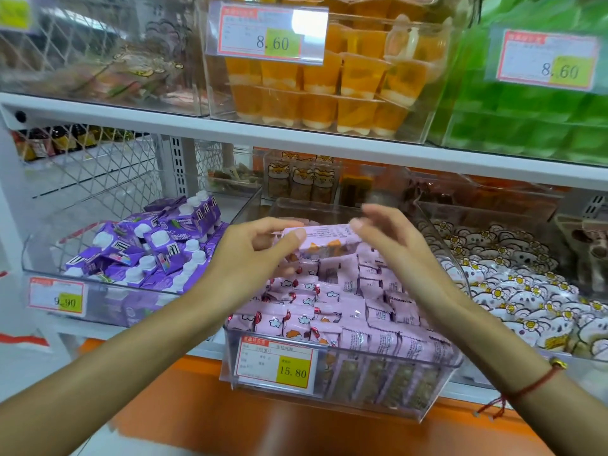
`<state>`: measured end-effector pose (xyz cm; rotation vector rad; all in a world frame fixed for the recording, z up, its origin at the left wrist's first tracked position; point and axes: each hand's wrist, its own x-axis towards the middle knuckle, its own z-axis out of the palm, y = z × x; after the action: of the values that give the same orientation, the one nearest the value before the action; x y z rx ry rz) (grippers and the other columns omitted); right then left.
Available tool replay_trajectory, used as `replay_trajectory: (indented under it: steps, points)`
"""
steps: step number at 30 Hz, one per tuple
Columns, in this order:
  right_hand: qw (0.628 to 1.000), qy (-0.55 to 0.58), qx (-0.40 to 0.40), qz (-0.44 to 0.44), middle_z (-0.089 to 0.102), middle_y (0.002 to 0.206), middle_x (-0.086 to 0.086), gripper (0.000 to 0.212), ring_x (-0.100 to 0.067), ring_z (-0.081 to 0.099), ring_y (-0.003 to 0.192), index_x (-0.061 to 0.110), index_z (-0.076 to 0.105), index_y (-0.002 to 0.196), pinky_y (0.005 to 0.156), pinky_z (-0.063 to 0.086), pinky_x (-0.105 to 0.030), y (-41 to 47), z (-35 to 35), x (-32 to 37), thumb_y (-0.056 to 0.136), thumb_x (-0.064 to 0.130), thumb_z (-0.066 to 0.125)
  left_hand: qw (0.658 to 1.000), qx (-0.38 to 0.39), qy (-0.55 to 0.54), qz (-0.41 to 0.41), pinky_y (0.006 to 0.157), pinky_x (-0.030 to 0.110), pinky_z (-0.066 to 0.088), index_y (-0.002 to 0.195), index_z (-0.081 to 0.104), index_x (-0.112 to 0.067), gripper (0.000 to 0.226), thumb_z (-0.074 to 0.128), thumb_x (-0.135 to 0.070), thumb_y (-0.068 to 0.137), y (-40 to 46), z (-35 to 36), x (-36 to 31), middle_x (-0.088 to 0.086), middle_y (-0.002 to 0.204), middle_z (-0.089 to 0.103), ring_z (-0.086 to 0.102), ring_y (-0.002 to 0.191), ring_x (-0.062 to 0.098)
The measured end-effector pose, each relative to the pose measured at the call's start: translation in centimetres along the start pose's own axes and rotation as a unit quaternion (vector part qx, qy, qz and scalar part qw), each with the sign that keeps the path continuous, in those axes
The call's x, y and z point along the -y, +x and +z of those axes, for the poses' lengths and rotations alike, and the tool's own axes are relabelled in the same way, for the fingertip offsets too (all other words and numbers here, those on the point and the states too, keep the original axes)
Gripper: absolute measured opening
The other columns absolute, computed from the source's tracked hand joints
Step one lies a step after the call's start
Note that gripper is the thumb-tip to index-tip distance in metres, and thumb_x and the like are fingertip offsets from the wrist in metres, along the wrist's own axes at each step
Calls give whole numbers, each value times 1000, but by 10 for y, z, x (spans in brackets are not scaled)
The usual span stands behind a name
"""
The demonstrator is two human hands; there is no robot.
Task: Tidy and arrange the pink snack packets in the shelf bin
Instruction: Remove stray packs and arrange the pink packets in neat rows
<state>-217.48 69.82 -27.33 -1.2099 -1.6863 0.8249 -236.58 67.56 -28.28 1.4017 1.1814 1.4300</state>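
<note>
Here my left hand [260, 248] pinches one pink packet [324, 237] by its left end, thumb on the near face, fingers curled behind, above the heap of pink snack packets [332, 311] in the clear bin [437, 383]. My right hand [391, 245] hovers at the packet's right end, fingers apart and blurred; I cannot tell whether they touch it. My hands hide the bin's back rows, and the price label [276, 362] covers part of its front.

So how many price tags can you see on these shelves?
4: orange jelly cup bin tag, green bin tag, purple carton bin tag, pink packet bin tag. Others may lie out of frame.
</note>
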Motion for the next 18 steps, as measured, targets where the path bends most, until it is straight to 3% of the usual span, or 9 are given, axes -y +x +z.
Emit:
replay_trajectory:
  steps: [3, 5, 6, 9, 11, 12, 15, 18]
  points:
    - [955, -224, 37, -193, 43, 134, 17, 56, -3, 29, 126, 38, 45, 134, 102, 24, -22, -6, 5, -1, 82, 44, 66, 1000, -8, -3, -14, 67, 26, 60, 92, 72, -20, 11, 65, -25, 86, 0, 5, 1, 6, 80, 73, 66, 65, 10]
    - [908, -325, 14, -264, 53, 125, 11, 48, -10, 36, 120, 32, 54, 129, 97, 24, -26, -5, 11, -4, 83, 36, 68, 1000, 1, 15, -9, 74, 34, 60, 93, 71, -22, 17, 64, -35, 84, 1, 6, 3, 6, 79, 74, 68, 69, 16]
    - [905, -331, 2, -269, 58, 117, 11, 44, -11, 42, 113, 30, 58, 124, 92, 27, -27, -4, 12, -5, 82, 34, 70, 1000, 7, 26, 0, 77, 38, 59, 96, 69, -23, 23, 62, -41, 82, 0, 7, 3, 2, 79, 75, 69, 71, 15]
    - [946, -227, -31, -230, 64, 101, 14, 33, -2, 52, 92, 25, 63, 111, 80, 39, -18, 0, 7, -6, 79, 30, 73, 983, 31, 163, 81, 88, 38, 54, 117, 53, -30, 43, 48, -55, 83, -2, 4, 9, -11, 105, 69, 65, 92, 3]
    - [972, -134, -66, -180, 64, 97, 15, 30, 3, 56, 86, 22, 60, 107, 75, 42, -9, 4, 1, -8, 81, 28, 72, 930, 59, 334, 143, 84, 29, 44, 123, 44, -33, 35, 43, -50, 93, -3, 2, 14, -18, 120, 58, 56, 93, -9]
    - [982, -89, -80, -145, 64, 96, 11, 30, 1, 58, 85, 19, 58, 106, 75, 45, -11, 6, -1, -10, 81, 27, 72, 899, 76, 401, 161, 79, 27, 40, 122, 43, -33, 28, 44, -43, 96, -2, 0, 15, -18, 122, 54, 52, 89, -12]
    - [994, 49, -84, -45, 64, 94, 0, 35, -2, 65, 77, 13, 50, 109, 68, 51, -14, 9, -6, -14, 82, 22, 71, 817, 151, 523, 191, 82, 28, 42, 125, 47, -35, 28, 40, -30, 98, 1, -5, 19, -18, 127, 53, 49, 109, -2]
    - [989, 123, -78, 8, 68, 96, -1, 45, -1, 69, 77, 13, 41, 120, 77, 55, -19, 11, -6, -18, 85, 21, 67, 768, 219, 570, 193, 84, 28, 43, 131, 45, -42, 34, 30, -38, 101, 3, -10, 18, -25, 135, 50, 47, 121, 4]
